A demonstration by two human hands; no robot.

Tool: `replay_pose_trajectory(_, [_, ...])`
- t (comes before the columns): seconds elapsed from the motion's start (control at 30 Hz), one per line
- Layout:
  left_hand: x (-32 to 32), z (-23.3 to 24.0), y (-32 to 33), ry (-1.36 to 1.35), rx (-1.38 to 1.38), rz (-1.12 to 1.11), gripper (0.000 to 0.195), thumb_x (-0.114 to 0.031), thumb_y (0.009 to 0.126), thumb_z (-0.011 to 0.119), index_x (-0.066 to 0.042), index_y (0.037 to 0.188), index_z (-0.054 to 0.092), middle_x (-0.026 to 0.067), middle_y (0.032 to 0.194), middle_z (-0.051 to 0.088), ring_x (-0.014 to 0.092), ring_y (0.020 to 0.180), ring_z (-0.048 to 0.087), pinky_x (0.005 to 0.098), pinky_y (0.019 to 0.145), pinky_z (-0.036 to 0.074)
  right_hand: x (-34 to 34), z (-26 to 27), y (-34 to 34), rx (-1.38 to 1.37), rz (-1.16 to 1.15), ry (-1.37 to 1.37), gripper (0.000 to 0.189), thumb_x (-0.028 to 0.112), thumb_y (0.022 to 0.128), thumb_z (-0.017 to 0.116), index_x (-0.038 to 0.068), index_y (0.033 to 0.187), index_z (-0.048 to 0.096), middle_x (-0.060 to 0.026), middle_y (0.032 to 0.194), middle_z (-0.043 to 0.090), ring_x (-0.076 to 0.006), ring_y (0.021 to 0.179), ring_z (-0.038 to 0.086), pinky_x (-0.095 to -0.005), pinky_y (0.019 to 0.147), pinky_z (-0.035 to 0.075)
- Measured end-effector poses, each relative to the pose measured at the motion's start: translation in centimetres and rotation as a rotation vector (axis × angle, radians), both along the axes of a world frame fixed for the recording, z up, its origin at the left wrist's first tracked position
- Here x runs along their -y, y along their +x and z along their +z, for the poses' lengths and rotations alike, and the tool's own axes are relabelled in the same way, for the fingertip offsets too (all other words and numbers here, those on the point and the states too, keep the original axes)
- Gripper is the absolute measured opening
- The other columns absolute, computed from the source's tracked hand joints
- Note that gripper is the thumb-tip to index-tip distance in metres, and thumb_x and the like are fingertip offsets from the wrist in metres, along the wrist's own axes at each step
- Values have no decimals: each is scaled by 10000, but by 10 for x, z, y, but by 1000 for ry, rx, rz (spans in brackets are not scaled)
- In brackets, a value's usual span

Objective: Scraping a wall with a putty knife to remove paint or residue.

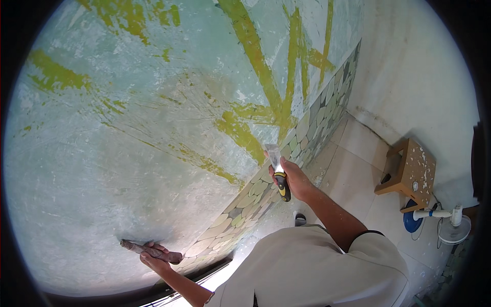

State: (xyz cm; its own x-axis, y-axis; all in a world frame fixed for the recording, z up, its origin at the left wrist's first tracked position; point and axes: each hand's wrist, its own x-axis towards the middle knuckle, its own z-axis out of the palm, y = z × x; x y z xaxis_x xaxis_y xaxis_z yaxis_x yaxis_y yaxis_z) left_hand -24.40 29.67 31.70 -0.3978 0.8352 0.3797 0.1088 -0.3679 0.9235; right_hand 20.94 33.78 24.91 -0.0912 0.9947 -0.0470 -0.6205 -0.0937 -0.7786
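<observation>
My right hand (293, 176) grips a putty knife (283, 188) with a black and yellow handle, its metal blade pointing up beside the wall. Low at the left, my left hand (155, 261) holds a dark, rolled cylindrical thing (147, 250), perhaps rolled sandpaper, near the wall surface. The painted wall (134, 165) is pale blue-green with scuffed white patches. Yellow-green painted strokes (255, 57) cross it, some flaked or worn. Along its lower part runs a band of stone-patterned facing (245, 207).
A brown stool (416, 172) spattered with white stands at the right on the tiled floor (356, 165). Beside it are a blue round thing (412, 220) and a white fan-like device (454, 226) with a cable. A plain white wall (414, 65) meets the painted wall at a corner.
</observation>
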Motion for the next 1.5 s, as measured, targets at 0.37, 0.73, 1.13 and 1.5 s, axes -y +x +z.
replay_pose_trajectory(0.37, [0, -2, -2, -31, 20, 36, 642, -665, 768, 553, -32, 870, 541, 100, 524, 513, 215, 401, 492, 300, 373, 417, -15, 4, -13, 193, -69, 131, 497, 193, 914, 560, 17, 1339, 372, -11, 846, 479, -103, 673, 486, -271, 637, 432])
replay_pose_trajectory(0.73, [1, -4, -6, -55, 6, 66, 609, -678, 791, 507, -77, 882, 540, 85, 528, 508, 212, 404, 485, 293, 377, 411, -23, 16, -24, 945, -582, 532, 534, 137, 835, 647, 95, 1327, 444, -117, 846, 540, -266, 722, 542, -352, 640, 462])
replay_pose_trajectory(1.13, [-1, -1, 4, -27, 62, 74, 635, -657, 751, 584, -33, 863, 554, 107, 520, 519, 221, 399, 501, 303, 368, 435, -54, 37, -32, 1049, -636, 538, 545, 78, 832, 640, 119, 1342, 454, -86, 765, 472, -217, 641, 471, -329, 570, 432])
replay_pose_trajectory(1.5, [0, -6, -3, -20, 94, 60, 601, -635, 766, 584, -43, 860, 546, 100, 537, 521, 216, 411, 511, 302, 371, 440, -48, 25, -28, 1096, -591, 524, 526, 100, 849, 626, 133, 1344, 452, -85, 770, 461, -220, 630, 477, -342, 548, 441])
